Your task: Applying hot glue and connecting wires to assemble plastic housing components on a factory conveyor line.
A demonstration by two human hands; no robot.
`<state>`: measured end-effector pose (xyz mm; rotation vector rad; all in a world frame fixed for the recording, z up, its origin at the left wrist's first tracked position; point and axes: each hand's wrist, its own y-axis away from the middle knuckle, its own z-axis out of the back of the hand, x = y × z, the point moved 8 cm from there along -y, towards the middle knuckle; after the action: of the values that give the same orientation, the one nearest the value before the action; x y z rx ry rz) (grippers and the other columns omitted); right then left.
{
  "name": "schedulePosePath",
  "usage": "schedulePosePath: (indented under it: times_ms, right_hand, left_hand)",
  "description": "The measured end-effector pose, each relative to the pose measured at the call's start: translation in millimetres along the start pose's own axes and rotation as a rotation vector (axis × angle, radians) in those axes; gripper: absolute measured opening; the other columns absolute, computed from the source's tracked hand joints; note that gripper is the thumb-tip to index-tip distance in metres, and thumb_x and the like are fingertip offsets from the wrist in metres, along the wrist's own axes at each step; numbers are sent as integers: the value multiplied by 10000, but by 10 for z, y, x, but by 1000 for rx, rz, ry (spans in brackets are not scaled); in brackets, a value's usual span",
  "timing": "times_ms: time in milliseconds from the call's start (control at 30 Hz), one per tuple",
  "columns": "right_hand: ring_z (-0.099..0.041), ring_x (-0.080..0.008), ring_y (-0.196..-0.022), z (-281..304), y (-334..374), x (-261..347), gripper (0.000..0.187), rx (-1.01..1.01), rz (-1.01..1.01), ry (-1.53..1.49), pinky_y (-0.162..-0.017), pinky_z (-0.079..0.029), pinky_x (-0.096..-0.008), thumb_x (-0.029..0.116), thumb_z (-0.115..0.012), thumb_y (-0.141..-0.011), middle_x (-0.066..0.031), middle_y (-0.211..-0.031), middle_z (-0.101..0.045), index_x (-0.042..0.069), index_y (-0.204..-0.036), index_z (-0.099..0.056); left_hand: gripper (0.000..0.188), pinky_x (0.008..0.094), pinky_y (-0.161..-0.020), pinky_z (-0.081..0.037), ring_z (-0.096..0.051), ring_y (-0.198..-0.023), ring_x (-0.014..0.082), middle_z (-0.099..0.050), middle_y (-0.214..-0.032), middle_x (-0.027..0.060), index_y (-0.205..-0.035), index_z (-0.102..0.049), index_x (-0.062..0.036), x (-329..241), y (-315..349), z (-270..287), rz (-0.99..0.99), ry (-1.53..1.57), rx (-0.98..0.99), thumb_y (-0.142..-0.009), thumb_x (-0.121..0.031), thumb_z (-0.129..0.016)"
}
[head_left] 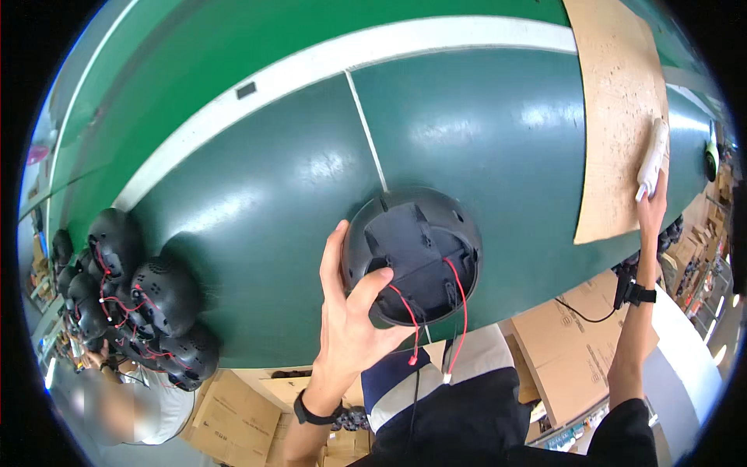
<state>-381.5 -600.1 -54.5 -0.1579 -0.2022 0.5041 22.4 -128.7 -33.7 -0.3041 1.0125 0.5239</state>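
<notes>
My left hand (pixel 354 319) grips a black helmet (pixel 401 214) on the green table, with the thumb over the inner rim and the fingers around the outside. The helmet's hollow faces up toward me, showing dark padding. Two red wires (pixel 464 311) with small connectors hang out over its near edge. Far to the right, my right hand (pixel 652 206) is closed around the lower end of a white, elongated object (pixel 654 156), whose kind I cannot make out. That object is over a brown cardboard sheet (pixel 615 101) lying on the table.
Several black helmets (pixel 167 292) with red wires are heaped at the table's left end. Another person (pixel 140 405) is beside them at lower left. Cardboard boxes (pixel 233 416) stand below the table edge, with another large box (pixel 564 338) near my right arm. A white strip (pixel 436 35) crosses the table's far side.
</notes>
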Motion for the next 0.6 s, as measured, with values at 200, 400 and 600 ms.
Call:
schedulePosePath:
  times_ms: [200,400,600]
  right_hand:
    - [-510,-88,-705,438,328,280,344,60,-600,-873,-610,-404,-233,311,-641,-976,-71,-894,-579,30,-1164,-572]
    - [-568,-146,-700,953,1054,2406,540,680,-313,-1238,-629,-494,-280,409,-589,-986,-153,-1121,-579,56,-1365,-435]
    - [-681,-306,-724,1161,1247,2959,448,785,135,-891,-598,-566,-358,308,-729,-850,-213,-997,-670,-27,-1102,-570]
  left_hand:
    - [512,537,-1034,-426,-401,-1324,479,-360,-1480,234,-1087,-736,-208,-398,37,147,-16,-251,-37,-618,-299,-920]
    - [330,329,-602,-451,-568,-738,229,-556,-822,27,-884,-786,-89,-488,8,439,-89,-84,-110,-572,-8,-858]
    - [186,260,-595,-433,-572,-654,147,-669,-759,80,-872,-736,3,-204,-497,535,18,134,57,-702,38,-802]
